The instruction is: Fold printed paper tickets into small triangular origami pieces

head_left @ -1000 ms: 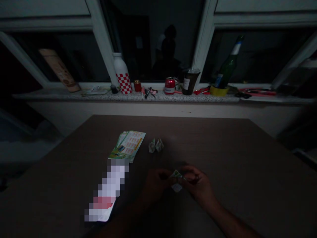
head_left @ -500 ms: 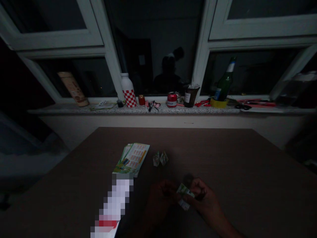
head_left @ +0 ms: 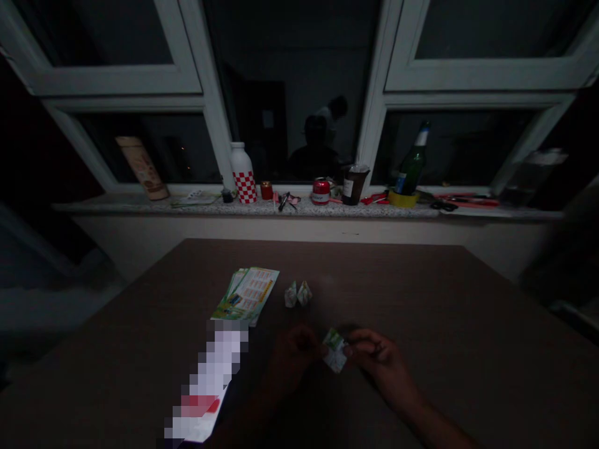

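The scene is very dim. My left hand [head_left: 292, 355] and my right hand [head_left: 377, 362] meet low at the middle of a brown table [head_left: 444, 324], each pinching one side of a small folded paper piece [head_left: 335, 350] printed green and white. Beyond it, two small folded paper pieces [head_left: 297, 293] lie side by side on the table. A stack of printed leaflets [head_left: 247, 295] lies to their left. A long white and red blurred object [head_left: 206, 386] lies near my left forearm.
A stone windowsill [head_left: 281, 209] runs behind the table. On it stand a white bottle with red checks [head_left: 243, 173], a red can [head_left: 321, 191], a dark cup [head_left: 353, 183], a green glass bottle [head_left: 412, 163], a tape roll [head_left: 401, 198] and a leaning tube [head_left: 140, 167].
The camera tilted upward, showing more of the window. My hands turned the folded paper and lifted it a little; both still grip it.
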`<state>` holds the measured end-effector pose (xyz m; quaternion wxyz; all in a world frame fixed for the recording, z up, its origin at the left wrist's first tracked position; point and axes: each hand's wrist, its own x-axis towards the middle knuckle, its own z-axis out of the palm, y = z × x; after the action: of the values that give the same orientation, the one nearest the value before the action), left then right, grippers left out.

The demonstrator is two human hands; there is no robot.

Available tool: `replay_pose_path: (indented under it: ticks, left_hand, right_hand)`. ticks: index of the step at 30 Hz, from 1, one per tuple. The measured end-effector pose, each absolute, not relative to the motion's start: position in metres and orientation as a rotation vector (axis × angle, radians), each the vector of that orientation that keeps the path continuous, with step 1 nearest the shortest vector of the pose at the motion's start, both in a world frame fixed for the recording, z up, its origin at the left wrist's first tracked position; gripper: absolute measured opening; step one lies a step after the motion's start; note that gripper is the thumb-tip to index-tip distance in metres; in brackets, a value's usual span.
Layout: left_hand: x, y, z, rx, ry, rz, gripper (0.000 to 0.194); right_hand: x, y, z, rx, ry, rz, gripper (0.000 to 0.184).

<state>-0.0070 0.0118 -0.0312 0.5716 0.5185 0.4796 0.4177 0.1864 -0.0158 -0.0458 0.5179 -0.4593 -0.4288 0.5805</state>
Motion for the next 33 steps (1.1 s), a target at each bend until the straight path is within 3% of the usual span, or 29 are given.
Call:
replay_pose_path:
  ticks: [7,22,30,33]
  left_hand:
    - [-0.006,0.014,-0.036,1.203,1.106,0.969,0.037]
    - [-0.004,0.010,-0.037,1.237,1.084,0.987,0.017]
    - [0.000,0.008,-0.040,1.162,0.974,0.989,0.017]
    - [0.007,0.006,-0.040,1.181,0.913,0.922,0.017]
  right_hand:
    - [0.184,-0.017,-0.040,-1.069,-1.062,1.306,0.035]
    - [0.188,-0.018,-0.040,-1.054,-1.153,1.267,0.027]
    - [0.188,-0.019,-0.039,-0.931,-1.274,1.409,0.044]
    - [0.184,-0.020,-0.032,-0.896,-1.400,1.406,0.033]
